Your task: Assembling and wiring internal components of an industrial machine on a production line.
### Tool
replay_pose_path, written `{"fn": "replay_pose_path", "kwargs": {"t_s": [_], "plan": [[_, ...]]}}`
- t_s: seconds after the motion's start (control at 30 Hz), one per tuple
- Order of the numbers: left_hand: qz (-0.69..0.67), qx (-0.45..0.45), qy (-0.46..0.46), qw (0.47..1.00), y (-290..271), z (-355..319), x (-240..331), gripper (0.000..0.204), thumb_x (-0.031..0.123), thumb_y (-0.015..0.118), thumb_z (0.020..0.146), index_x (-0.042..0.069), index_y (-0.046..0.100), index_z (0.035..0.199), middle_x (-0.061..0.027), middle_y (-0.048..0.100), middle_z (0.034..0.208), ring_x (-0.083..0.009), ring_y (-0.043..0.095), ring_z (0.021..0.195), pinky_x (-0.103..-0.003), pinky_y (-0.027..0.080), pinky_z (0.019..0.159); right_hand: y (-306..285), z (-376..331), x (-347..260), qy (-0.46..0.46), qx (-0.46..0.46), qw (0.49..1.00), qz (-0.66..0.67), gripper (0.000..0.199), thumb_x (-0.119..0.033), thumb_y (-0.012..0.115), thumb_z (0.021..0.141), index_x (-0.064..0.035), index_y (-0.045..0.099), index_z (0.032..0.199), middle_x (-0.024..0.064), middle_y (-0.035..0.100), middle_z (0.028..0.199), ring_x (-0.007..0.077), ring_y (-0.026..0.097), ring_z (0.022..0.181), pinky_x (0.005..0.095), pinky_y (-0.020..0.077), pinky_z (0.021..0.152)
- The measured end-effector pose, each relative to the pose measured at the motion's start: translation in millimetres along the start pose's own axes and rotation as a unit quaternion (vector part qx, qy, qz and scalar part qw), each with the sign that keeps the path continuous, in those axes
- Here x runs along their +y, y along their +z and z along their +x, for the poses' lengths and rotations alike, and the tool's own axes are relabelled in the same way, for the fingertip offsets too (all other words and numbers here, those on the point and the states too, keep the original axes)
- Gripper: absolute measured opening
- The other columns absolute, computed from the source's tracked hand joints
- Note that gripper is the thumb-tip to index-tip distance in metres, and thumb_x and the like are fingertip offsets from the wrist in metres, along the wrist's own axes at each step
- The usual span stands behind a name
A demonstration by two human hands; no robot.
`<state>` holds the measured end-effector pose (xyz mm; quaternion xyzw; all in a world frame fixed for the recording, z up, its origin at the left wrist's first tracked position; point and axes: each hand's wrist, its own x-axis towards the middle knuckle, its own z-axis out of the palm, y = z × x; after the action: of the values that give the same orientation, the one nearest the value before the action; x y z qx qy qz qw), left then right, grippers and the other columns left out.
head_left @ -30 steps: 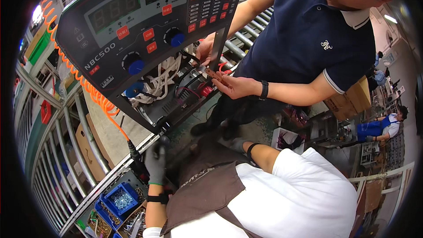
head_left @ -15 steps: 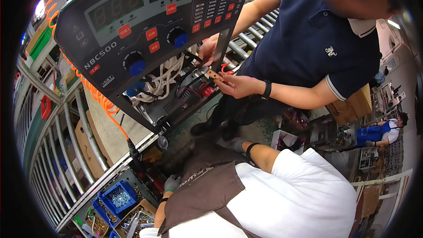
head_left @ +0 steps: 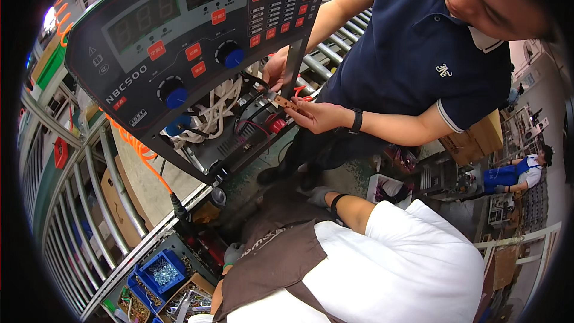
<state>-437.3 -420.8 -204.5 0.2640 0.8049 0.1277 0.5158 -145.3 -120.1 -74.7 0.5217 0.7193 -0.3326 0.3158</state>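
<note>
1. our left hand (head_left: pixel 233 253), gloved in grey, is at seven o'clock from the middle of our view, partly behind the brown apron (head_left: pixel 272 257); we cannot tell whether it is open or closed.
2. our right hand (head_left: pixel 318 196), also gloved, is at five o'clock, just beside the apron; its fingers are partly lost to us, so we cannot tell its grip either.
3. near the middle, toward twelve, we see the copper bar (head_left: pixel 285 102) pinched in a co-worker's watch-wearing hand (head_left: pixel 323 117); the co-worker's other hand (head_left: pixel 275 72) is above it by a black cable, its grip partly hidden.
4. at ten is the control panel (head_left: pixel 173 65), with white cables (head_left: pixel 218 111) bunched in the opening below.
5. we judge the panel fitted, knobs included, but the open front beneath looks unfinished; we cannot tell whether the bar is fastened.
6. between seven and eight is a blue bin (head_left: pixel 177 263) of small metal pieces; between eight and nine, a roller conveyor (head_left: pixel 107 197).
</note>
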Motion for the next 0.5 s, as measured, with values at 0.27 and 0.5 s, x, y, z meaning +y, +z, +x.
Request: {"fn": "replay_pose_path", "kwargs": {"t_s": [0.27, 0.5], "plan": [[-0.013, -0.030, 0.027, 0.999, 2, 9, -14, 0.047, 0.040, 0.061, 0.079, 0.009, 0.061, 0.113, -0.0151, 0.063, 0.110, -0.0295, 0.059, 0.104, -0.035, 0.045, 0.087, 6, 6, 1, -0.005, 0.003, 1.000, -0.011, 0.046, -0.039, 0.055, 0.081, -0.0058, 0.062, 0.112, 0.0180, 0.058, 0.117, 0.0337, 0.054, 0.111, 0.0392, 0.0410, 0.094], [-0.031, -0.001, 0.028, 0.999, 5, 16, -21, 0.046, 0.040, 0.061, 0.079, 0.007, 0.061, 0.111, -0.0164, 0.063, 0.108, -0.0304, 0.060, 0.103, -0.036, 0.046, 0.087, 3, 0, -3, 0.012, -0.003, 1.000, 0.004, 0.045, -0.036, 0.059, 0.079, -0.0047, 0.062, 0.112, 0.0186, 0.057, 0.119, 0.0329, 0.054, 0.112, 0.0396, 0.0430, 0.093]]}}
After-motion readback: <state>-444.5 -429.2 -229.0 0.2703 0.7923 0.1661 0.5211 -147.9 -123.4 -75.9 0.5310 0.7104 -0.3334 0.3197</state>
